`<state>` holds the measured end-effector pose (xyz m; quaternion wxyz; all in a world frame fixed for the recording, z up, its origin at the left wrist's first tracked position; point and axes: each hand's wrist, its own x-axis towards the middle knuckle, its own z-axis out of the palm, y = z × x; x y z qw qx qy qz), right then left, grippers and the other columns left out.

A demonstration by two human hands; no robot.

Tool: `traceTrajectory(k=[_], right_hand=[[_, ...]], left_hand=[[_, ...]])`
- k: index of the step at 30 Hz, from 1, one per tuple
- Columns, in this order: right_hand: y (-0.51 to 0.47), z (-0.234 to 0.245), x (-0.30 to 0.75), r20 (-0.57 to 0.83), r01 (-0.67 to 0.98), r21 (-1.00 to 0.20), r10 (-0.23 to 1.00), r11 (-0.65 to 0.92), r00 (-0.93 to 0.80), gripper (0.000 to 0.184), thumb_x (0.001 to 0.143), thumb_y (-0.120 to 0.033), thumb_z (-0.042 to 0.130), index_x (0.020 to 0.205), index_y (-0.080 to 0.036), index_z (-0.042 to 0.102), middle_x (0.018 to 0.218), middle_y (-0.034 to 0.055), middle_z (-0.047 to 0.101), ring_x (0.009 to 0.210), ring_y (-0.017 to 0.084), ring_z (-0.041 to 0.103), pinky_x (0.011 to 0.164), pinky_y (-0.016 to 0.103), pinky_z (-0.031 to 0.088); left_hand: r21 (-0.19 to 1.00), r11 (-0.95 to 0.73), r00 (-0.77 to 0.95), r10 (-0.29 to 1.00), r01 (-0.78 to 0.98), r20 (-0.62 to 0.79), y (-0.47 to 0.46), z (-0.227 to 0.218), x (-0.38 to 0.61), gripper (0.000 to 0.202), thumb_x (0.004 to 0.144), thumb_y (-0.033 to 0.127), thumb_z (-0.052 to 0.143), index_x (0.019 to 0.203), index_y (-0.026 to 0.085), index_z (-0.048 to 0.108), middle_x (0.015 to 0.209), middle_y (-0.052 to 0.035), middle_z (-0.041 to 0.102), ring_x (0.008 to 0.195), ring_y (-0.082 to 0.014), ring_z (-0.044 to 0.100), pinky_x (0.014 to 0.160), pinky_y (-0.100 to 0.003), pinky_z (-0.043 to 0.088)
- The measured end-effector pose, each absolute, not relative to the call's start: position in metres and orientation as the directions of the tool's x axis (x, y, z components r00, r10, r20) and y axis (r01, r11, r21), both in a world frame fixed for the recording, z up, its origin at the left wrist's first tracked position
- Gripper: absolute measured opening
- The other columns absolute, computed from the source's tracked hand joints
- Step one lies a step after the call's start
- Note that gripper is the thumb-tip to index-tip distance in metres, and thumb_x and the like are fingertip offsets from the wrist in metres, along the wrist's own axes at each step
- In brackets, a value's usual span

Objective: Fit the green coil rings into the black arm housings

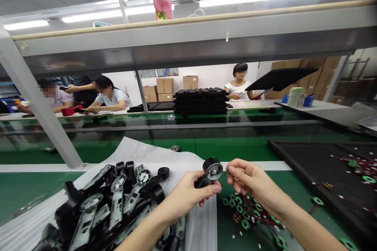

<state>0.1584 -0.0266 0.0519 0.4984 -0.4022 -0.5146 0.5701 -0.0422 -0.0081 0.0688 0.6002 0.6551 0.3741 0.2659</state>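
My left hand point(188, 195) is closed around a black plastic arm part with a round silver-faced motor housing point(212, 169) at its end, held up over the bench. My right hand point(250, 180) pinches a thin dark red wire point(223, 180) right beside that housing. Below my right hand lies a heap of small green ring-shaped coils with red wires point(247, 215) on the green mat. A pile of the same black arm parts point(114, 200) lies to the left on white foam sheet point(153, 157).
A black tray point(303, 160) with more green coils and wires sits at right. A grey frame post point(38, 113) slants at left, a shelf beam overhead. Beyond a green conveyor, stacked black trays point(202, 100), cardboard boxes and three seated people.
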Motion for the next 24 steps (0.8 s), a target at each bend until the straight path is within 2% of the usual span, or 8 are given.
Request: traceTrajectory(k=[3, 7, 9, 11, 14, 19, 24], right_hand=[[-0.027, 0.053, 0.156, 0.078, -0.125, -0.991, 0.977, 0.053, -0.2, 0.035, 0.076, -0.05, 0.068, 0.082, -0.017, 0.058, 0.063, -0.0023, 0.064, 0.047, 0.006, 0.05, 0.043, 0.018, 0.033], [-0.026, 0.053, 0.156, 0.111, -0.102, -0.99, 0.976, 0.093, -0.185, 0.036, 0.076, -0.052, 0.067, 0.085, -0.018, 0.057, 0.063, -0.0022, 0.063, 0.047, 0.008, 0.05, 0.044, 0.02, 0.034], [-0.026, 0.051, 0.154, 0.131, -0.093, -0.989, 0.978, 0.117, -0.162, 0.036, 0.077, -0.052, 0.066, 0.085, -0.018, 0.056, 0.067, -0.0009, 0.065, 0.048, 0.008, 0.05, 0.045, 0.021, 0.034], [-0.029, 0.049, 0.149, 0.15, -0.094, -0.986, 0.975, 0.137, -0.161, 0.035, 0.078, -0.052, 0.065, 0.084, -0.019, 0.054, 0.071, 0.0006, 0.067, 0.049, 0.009, 0.051, 0.046, 0.022, 0.035], [-0.036, 0.042, 0.134, 0.188, -0.126, -0.978, 0.969, 0.168, -0.16, 0.033, 0.081, -0.05, 0.062, 0.086, -0.02, 0.051, 0.076, 0.0016, 0.069, 0.05, 0.009, 0.053, 0.052, 0.024, 0.037], [-0.048, 0.033, 0.109, 0.211, -0.142, -0.971, 0.969, 0.194, -0.124, 0.032, 0.084, -0.05, 0.059, 0.089, -0.019, 0.053, 0.078, 0.0029, 0.068, 0.056, 0.011, 0.053, 0.056, 0.026, 0.039], [-0.05, 0.028, 0.1, 0.189, -0.135, -0.976, 0.974, 0.171, -0.129, 0.031, 0.083, -0.049, 0.06, 0.089, -0.019, 0.054, 0.076, 0.0022, 0.066, 0.059, 0.012, 0.053, 0.056, 0.025, 0.04]], left_hand=[[0.972, -0.04, 0.594, 0.797, 0.233, -0.11, -0.011, 0.074, -0.043, 0.035, 0.073, 0.041, 0.069, 0.094, 0.013, 0.067, 0.067, 0.0031, 0.05, 0.055, -0.0071, 0.038, 0.048, -0.018, 0.031], [0.97, -0.15, 0.551, 0.834, 0.193, 0.02, -0.015, 0.081, -0.04, 0.024, 0.074, 0.035, 0.067, 0.085, 0.014, 0.071, 0.064, 0.0021, 0.05, 0.062, -0.0105, 0.042, 0.055, -0.02, 0.032], [0.984, -0.103, 0.428, 0.903, 0.144, 0.032, -0.013, 0.08, -0.038, 0.026, 0.071, 0.038, 0.071, 0.08, 0.014, 0.069, 0.058, 0.0034, 0.045, 0.057, -0.0099, 0.039, 0.052, -0.02, 0.03], [0.995, -0.018, 0.287, 0.958, 0.1, -0.012, -0.011, 0.076, -0.036, 0.033, 0.068, 0.043, 0.072, 0.081, 0.013, 0.067, 0.053, 0.0063, 0.037, 0.049, -0.0074, 0.029, 0.046, -0.02, 0.024], [0.999, 0.05, 0.177, 0.983, 0.002, -0.05, -0.01, 0.071, -0.034, 0.036, 0.068, 0.044, 0.072, 0.085, 0.014, 0.062, 0.056, 0.0077, 0.032, 0.049, -0.006, 0.022, 0.042, -0.019, 0.018], [0.961, 0.14, 0.194, 0.977, -0.237, -0.094, -0.017, 0.07, -0.032, 0.035, 0.069, 0.041, 0.074, 0.081, 0.014, 0.056, 0.066, 0.005, 0.037, 0.055, -0.0054, 0.03, 0.042, -0.015, 0.021], [0.9, 0.198, 0.176, 0.975, -0.388, -0.138, -0.022, 0.067, -0.029, 0.036, 0.069, 0.039, 0.075, 0.082, 0.015, 0.052, 0.063, 0.0076, 0.037, 0.046, -0.0011, 0.027, 0.042, -0.015, 0.024]])
